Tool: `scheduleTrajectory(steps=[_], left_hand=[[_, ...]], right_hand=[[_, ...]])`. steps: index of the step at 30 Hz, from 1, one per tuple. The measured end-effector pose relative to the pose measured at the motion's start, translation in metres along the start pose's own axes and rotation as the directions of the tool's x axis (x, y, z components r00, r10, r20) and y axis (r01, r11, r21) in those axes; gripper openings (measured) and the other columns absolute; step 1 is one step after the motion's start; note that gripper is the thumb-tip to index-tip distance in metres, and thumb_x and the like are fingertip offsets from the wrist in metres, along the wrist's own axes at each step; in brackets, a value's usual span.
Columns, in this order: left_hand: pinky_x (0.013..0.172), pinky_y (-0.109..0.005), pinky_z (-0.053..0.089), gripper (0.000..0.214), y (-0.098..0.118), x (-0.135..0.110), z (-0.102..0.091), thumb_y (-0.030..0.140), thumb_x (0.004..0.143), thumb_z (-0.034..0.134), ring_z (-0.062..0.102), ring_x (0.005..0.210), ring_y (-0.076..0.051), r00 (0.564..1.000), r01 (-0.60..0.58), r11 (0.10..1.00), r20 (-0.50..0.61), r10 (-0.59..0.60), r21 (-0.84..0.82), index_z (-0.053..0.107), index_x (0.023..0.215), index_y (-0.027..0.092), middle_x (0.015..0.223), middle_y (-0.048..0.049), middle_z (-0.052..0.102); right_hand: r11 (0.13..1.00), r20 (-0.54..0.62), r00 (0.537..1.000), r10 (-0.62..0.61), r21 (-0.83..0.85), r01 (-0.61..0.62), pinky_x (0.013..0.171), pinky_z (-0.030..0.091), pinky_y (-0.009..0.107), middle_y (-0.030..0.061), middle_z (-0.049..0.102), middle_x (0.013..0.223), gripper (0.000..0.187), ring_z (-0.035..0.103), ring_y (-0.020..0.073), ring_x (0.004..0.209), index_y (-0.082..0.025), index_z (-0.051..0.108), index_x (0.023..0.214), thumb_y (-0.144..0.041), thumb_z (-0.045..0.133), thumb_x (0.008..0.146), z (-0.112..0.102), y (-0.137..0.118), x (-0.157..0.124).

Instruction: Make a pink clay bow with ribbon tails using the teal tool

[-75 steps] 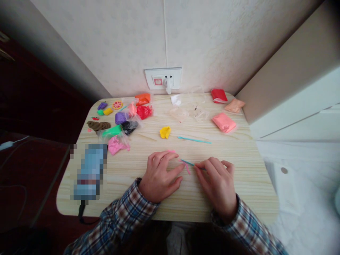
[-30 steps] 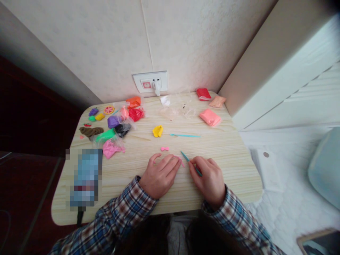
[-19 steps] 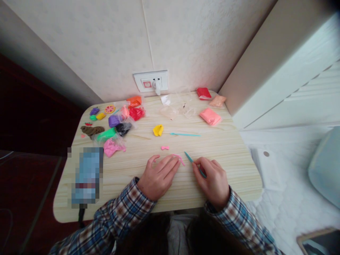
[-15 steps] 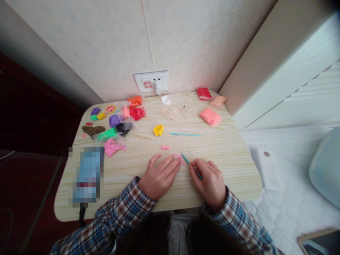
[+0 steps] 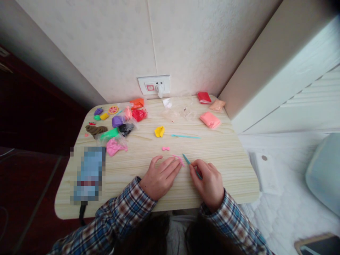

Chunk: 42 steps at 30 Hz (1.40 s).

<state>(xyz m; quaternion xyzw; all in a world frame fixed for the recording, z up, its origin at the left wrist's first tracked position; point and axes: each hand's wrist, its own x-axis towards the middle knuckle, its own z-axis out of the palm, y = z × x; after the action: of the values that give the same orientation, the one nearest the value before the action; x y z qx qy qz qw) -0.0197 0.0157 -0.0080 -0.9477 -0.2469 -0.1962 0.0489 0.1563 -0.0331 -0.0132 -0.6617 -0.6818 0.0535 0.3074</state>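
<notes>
My left hand [image 5: 160,177] lies flat on the table with its fingers stretched out. Its fingertips rest at a thin strip of pink clay [image 5: 181,161], partly hidden under them. My right hand [image 5: 208,181] is closed around a teal modelling tool [image 5: 186,158], whose pointed end stands just right of the strip, apart from it. A small pink clay bow [image 5: 165,148] lies beyond my left fingers. Farther back sit a lump of yellow clay [image 5: 159,131] and a second, light-blue modelling tool [image 5: 186,136].
Bagged clay, such as pink [image 5: 114,146], green [image 5: 109,134] and red [image 5: 139,114], crowds the table's [image 5: 127,198] back left beside brown clay [image 5: 96,130]. A blurred-out phone [image 5: 89,173] with a cable lies front left. Salmon clay [image 5: 210,120] sits back right, below a wall socket [image 5: 154,85].
The view has shifted slightly. Both hands hold almost the same places, and the right one still grips the teal tool beside the pink strip.
</notes>
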Motion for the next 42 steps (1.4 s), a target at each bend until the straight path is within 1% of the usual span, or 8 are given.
scheduleTrajectory(steps=[4, 9, 14, 20, 24, 31, 37, 42], left_hand=[[0.095, -0.041, 0.031, 0.028, 0.002, -0.002, 0.000, 0.013, 0.092, 0.043, 0.054, 0.110, -0.017, 1.000, -0.019, 1.000, -0.016, 0.019, 0.007, 0.058, 0.115, 0.015, 0.115, -0.0054, 0.066], [0.096, -0.041, 0.031, 0.029, 0.003, -0.003, 0.001, 0.014, 0.093, 0.042, 0.053, 0.112, -0.018, 1.000, -0.020, 1.000, -0.005, 0.020, 0.014, 0.058, 0.117, 0.015, 0.115, -0.0070, 0.066], [0.095, -0.041, 0.031, 0.029, 0.003, -0.002, 0.002, 0.014, 0.094, 0.040, 0.052, 0.113, -0.017, 1.000, -0.012, 1.000, 0.004, 0.012, 0.000, 0.058, 0.116, 0.016, 0.116, -0.0053, 0.066], [0.095, -0.041, 0.032, 0.029, 0.004, -0.002, 0.000, 0.015, 0.093, 0.040, 0.053, 0.113, -0.017, 1.000, -0.012, 1.000, 0.022, 0.011, 0.025, 0.058, 0.116, 0.017, 0.115, -0.0069, 0.066], [0.095, -0.040, 0.033, 0.029, 0.004, -0.002, 0.000, 0.016, 0.093, 0.040, 0.053, 0.112, -0.017, 1.000, -0.016, 0.999, 0.022, 0.015, 0.030, 0.058, 0.116, 0.016, 0.115, -0.0076, 0.066], [0.094, -0.040, 0.033, 0.028, 0.004, -0.004, 0.003, 0.016, 0.093, 0.041, 0.053, 0.112, -0.017, 1.000, 0.002, 1.000, 0.010, -0.002, 0.015, 0.058, 0.115, 0.017, 0.114, -0.0051, 0.066], [0.093, -0.039, 0.032, 0.028, 0.005, -0.004, 0.004, 0.017, 0.094, 0.040, 0.053, 0.111, -0.017, 1.000, 0.004, 1.000, 0.002, -0.004, 0.004, 0.058, 0.116, 0.016, 0.114, -0.0052, 0.066], [0.093, -0.039, 0.032, 0.028, 0.004, -0.004, 0.003, 0.016, 0.094, 0.040, 0.053, 0.111, -0.017, 1.000, 0.011, 1.000, -0.002, -0.011, -0.013, 0.058, 0.115, 0.016, 0.115, -0.0039, 0.066]], right_hand=[[1.000, 0.002, 1.000, -0.013, 0.003, 0.013, 0.057, 0.034, 0.025, -0.0038, 0.053, 0.055, 0.015, 0.049, 0.0122, 0.052, -0.021, 0.051, 0.071, -0.019, 0.047, 0.086, -0.002, 0.001, -0.004], [0.999, -0.007, 0.999, -0.037, -0.012, 0.037, 0.059, 0.035, 0.025, -0.0031, 0.058, 0.058, 0.015, 0.050, 0.0125, 0.052, -0.021, 0.050, 0.072, -0.016, 0.046, 0.086, 0.000, -0.004, -0.009], [0.999, -0.023, 0.999, -0.035, -0.033, 0.034, 0.058, 0.034, 0.025, -0.0032, 0.056, 0.056, 0.017, 0.049, 0.0131, 0.051, -0.021, 0.049, 0.070, -0.017, 0.046, 0.086, 0.003, -0.009, -0.011], [0.999, -0.039, 0.999, 0.007, -0.048, -0.008, 0.058, 0.033, 0.026, -0.0030, 0.055, 0.054, 0.017, 0.048, 0.0137, 0.051, -0.021, 0.050, 0.071, -0.018, 0.044, 0.087, 0.005, -0.010, -0.013], [0.999, -0.046, 0.999, 0.010, -0.051, -0.012, 0.058, 0.033, 0.026, -0.0033, 0.055, 0.053, 0.018, 0.048, 0.0135, 0.050, -0.022, 0.050, 0.070, -0.019, 0.044, 0.087, 0.007, -0.010, -0.013], [0.997, -0.065, 0.998, -0.001, -0.074, -0.004, 0.057, 0.033, 0.026, -0.0032, 0.055, 0.054, 0.019, 0.048, 0.0134, 0.049, -0.022, 0.049, 0.069, -0.018, 0.043, 0.087, 0.008, -0.011, -0.011], [0.995, -0.064, 0.998, -0.010, -0.103, 0.003, 0.057, 0.032, 0.026, -0.0034, 0.054, 0.052, 0.020, 0.048, 0.0139, 0.048, -0.022, 0.049, 0.068, -0.017, 0.043, 0.087, 0.009, -0.013, -0.012], [0.993, -0.063, 0.998, -0.029, -0.120, 0.021, 0.057, 0.032, 0.026, -0.0026, 0.057, 0.054, 0.020, 0.049, 0.0139, 0.050, -0.021, 0.049, 0.068, -0.017, 0.044, 0.087, 0.009, -0.014, -0.012]])
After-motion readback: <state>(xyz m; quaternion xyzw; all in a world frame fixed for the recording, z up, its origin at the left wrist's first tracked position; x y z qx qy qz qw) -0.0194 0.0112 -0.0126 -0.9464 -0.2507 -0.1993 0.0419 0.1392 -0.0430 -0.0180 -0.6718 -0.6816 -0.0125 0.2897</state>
